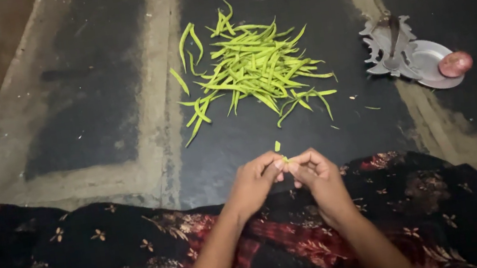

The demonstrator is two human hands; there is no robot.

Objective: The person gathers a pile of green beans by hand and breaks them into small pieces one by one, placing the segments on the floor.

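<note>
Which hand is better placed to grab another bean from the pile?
Probably the left hand. The green bean pile lies ahead and slightly to its side. Both hands pinch one small bean piece now; the right hand sits a little farther over.

Bare dark floor (289,136) lies open between the hands and a pile of green beans (253,65); a metal plate (430,64) with an onion (455,64) blocks the right side.

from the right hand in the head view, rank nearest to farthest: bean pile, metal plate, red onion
From the right hand:
1. Bean pile, straight ahead on the dark floor slab.
2. Metal plate, ahead and to the right.
3. Red onion, on the plate's far right edge.
</note>
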